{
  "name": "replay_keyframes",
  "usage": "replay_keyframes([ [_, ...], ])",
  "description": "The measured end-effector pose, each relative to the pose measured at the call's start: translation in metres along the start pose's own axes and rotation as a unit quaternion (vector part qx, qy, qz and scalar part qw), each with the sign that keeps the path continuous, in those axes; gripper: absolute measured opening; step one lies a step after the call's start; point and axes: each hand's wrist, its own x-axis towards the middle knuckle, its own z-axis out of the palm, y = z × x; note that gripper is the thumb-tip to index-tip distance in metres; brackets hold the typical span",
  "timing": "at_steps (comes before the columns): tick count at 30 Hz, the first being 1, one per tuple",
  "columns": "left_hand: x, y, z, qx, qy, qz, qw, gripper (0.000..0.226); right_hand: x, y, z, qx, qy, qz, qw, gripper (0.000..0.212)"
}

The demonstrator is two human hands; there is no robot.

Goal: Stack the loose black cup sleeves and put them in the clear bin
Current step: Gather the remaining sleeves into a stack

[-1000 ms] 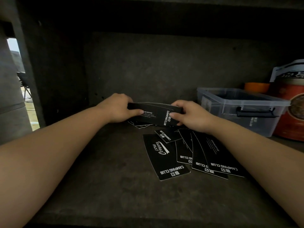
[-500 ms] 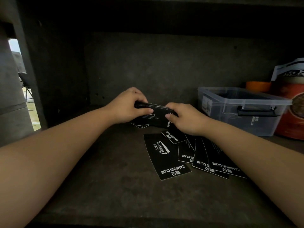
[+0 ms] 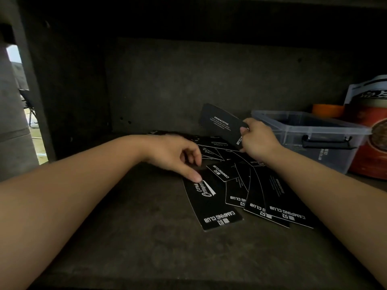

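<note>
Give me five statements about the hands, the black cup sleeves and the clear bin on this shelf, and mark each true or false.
1. The right hand grips a stack of flat black cardboard cup sleeves, lifted off the shelf. True.
2. The left hand holds that stack too. False: it reaches down, its fingertips on a loose black sleeve with white script lettering.
3. The clear plastic bin with a black handle stands at the right, beside an orange-red printed container. True.
4. All loose sleeves are gathered. False: several lie fanned on the dark grey shelf.
5. The bin's lid is shut. False: its top is open.
</note>
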Motion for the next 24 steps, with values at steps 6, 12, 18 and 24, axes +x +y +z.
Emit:
replay_keyframes([
  [6,-0.012,0.025,-0.007,0.063,-0.133,-0.074,0.986,0.090,-0.005,0.000,0.002,-0.087,-0.088,-0.028,0.992,0.027],
  [12,-0.011,0.022,-0.011,0.092,-0.139,-0.074,0.983,0.044,-0.006,-0.001,0.002,-0.091,-0.098,-0.037,0.990,0.027],
  [18,-0.009,-0.002,-0.018,-0.134,-0.018,-0.034,0.990,0.034,-0.004,0.002,-0.001,-0.038,-0.066,-0.010,0.997,0.022],
  [24,0.000,-0.025,-0.020,-0.308,0.415,0.061,0.854,0.029,-0.003,0.003,-0.003,0.037,-0.030,0.050,0.998,0.018],
])
